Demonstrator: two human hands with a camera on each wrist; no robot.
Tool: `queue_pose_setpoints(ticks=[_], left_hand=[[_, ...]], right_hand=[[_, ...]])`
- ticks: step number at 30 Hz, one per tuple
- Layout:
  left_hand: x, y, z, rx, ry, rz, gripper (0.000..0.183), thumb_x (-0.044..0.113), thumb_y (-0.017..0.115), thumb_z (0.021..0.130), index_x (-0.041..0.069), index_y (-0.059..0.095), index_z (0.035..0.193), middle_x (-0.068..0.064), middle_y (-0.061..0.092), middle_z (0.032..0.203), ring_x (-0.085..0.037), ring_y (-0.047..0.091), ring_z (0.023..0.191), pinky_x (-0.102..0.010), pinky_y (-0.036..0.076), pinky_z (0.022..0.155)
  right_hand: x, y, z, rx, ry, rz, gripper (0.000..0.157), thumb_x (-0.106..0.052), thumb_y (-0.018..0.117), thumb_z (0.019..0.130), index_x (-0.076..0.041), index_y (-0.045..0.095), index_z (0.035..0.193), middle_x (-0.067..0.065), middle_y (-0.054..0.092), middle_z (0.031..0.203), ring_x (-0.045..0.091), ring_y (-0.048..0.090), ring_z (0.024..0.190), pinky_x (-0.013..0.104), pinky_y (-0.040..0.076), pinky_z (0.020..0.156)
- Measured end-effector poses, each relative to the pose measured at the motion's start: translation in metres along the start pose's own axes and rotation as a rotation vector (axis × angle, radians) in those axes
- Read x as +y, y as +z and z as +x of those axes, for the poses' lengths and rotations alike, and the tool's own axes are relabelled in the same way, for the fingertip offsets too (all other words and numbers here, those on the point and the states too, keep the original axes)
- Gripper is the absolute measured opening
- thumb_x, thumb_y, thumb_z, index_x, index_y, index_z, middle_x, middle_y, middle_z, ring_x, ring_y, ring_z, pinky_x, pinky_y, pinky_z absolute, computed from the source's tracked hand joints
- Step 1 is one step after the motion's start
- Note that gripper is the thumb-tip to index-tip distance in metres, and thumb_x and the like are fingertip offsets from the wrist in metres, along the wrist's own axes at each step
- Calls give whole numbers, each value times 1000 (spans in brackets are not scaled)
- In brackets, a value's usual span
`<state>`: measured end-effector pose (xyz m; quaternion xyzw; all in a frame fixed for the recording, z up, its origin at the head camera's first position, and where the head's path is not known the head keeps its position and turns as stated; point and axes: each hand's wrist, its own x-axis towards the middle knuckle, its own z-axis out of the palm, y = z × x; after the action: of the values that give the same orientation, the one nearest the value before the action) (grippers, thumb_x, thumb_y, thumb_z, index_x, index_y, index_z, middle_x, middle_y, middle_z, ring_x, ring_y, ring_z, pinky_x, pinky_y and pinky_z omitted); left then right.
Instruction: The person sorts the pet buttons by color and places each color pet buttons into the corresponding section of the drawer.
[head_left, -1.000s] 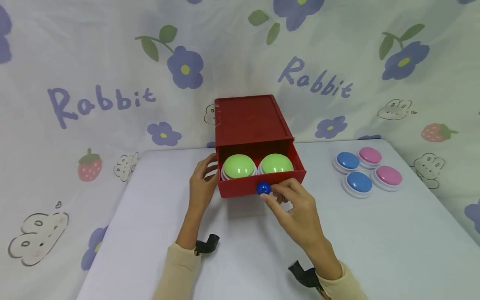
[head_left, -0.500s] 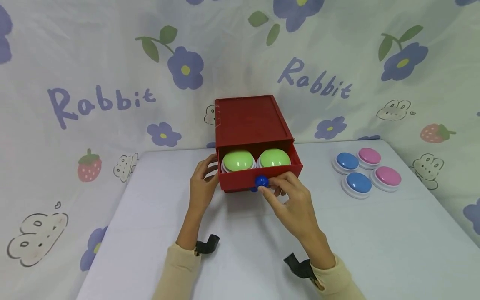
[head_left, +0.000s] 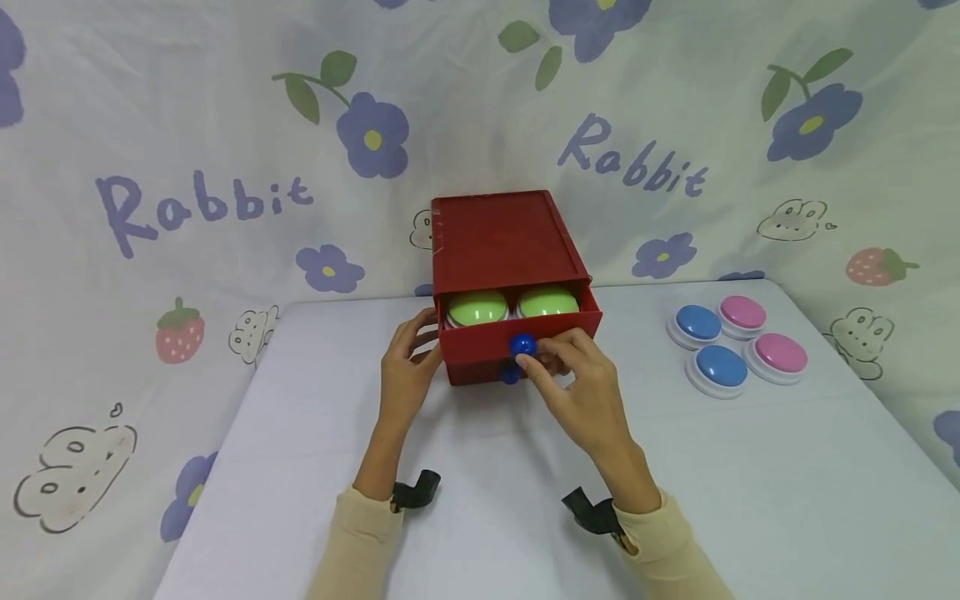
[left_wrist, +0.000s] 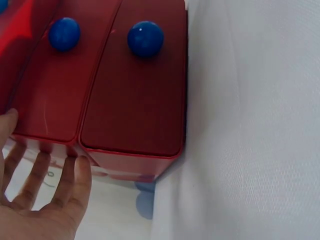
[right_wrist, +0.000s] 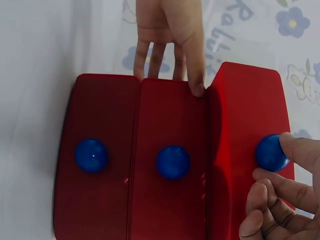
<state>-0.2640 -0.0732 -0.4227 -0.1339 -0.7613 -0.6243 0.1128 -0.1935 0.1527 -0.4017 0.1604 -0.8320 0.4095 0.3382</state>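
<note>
White cloth (head_left: 487,500) lies under the red cabinet (head_left: 491,237). The right hand (head_left: 588,400) pinches the blue knob (head_left: 522,345) on its part-open top drawer (head_left: 480,336); the left hand (head_left: 403,379), fingers extended, touches its side. Level, even pressure seems best.

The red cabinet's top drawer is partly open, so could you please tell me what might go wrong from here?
If the top drawer is pushed in, the green domed buttons inside might catch on the red cabinet. The left hand, its thumb close to that drawer, could get pinched.
</note>
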Motion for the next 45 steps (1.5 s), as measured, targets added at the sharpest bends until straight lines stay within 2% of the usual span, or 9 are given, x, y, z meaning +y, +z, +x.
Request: queue_pose_setpoints(ticks=[3, 9, 14, 21, 28, 35, 38, 42, 45], left_hand=[[-6, 1, 3, 7, 12, -15, 51, 10, 70, 95, 7, 54, 143, -14, 56, 134, -31, 60, 118, -46, 50, 97], [-35, 5, 6, 7, 9, -19, 51, 18, 73, 94, 19, 56, 143, -2, 57, 133, -22, 61, 117, -43, 51, 96], [-40, 3, 5, 16, 35, -16, 51, 25, 74, 93, 25, 57, 141, 4, 58, 131, -17, 62, 116, -38, 53, 94], [-40, 1, 7, 18, 59, -35, 51, 28, 76, 92, 27, 58, 139, 5, 58, 130, -19, 62, 115, -41, 53, 93], [-38, 1, 7, 4, 30, -48, 52, 22, 75, 92, 22, 57, 141, 0, 56, 133, -24, 60, 118, -32, 53, 92], [-6, 0, 1, -1, 27, -58, 50, 13, 72, 94, 9, 56, 141, -7, 57, 132, -29, 59, 119, -43, 51, 96], [-3, 1, 0, 0, 31, -61, 49, 12, 72, 94, 8, 56, 141, -8, 57, 132, -30, 59, 118, -47, 50, 96], [-6, 2, 1, 4, 30, -68, 49, 14, 72, 94, 10, 57, 141, -8, 57, 132, -30, 59, 118, -49, 49, 96], [-15, 2, 3, 8, 10, -58, 49, 21, 73, 94, 16, 57, 141, -4, 56, 132, -27, 59, 118, -47, 49, 98]], right_hand=[[3, 2, 5, 2, -6, 14, 26, -12, 85, 81, 3, 74, 99, 6, 60, 89, 14, 60, 74, 29, 55, 64], [6, 3, 8, 6, 3, 22, 23, -11, 85, 81, 3, 74, 97, 6, 59, 87, 12, 57, 70, 25, 52, 59], [10, 7, 12, 9, -14, 16, 23, -9, 85, 81, 3, 74, 97, 6, 59, 88, 12, 57, 70, 24, 51, 60], [13, 12, 21, 11, -36, 29, 22, -8, 84, 82, 4, 73, 97, 8, 59, 88, 13, 59, 71, 32, 55, 60], [17, 16, 26, 0, -19, 17, 21, -12, 81, 85, 4, 73, 97, 8, 59, 88, 15, 58, 71, 29, 53, 61], [23, 20, 32, 10, -36, 15, 22, -13, 80, 87, 5, 73, 97, 10, 59, 89, 17, 59, 72, 30, 53, 62], [26, 21, 34, 16, -39, 18, 22, -12, 80, 87, 6, 73, 97, 10, 59, 89, 17, 59, 71, 30, 53, 62], [28, 23, 35, 17, -31, 25, 21, -11, 80, 87, 6, 73, 98, 10, 59, 90, 15, 59, 72, 28, 53, 62], [28, 24, 34, 14, -17, 27, 22, -13, 79, 87, 5, 73, 98, 9, 59, 91, 14, 58, 73, 27, 52, 62]])
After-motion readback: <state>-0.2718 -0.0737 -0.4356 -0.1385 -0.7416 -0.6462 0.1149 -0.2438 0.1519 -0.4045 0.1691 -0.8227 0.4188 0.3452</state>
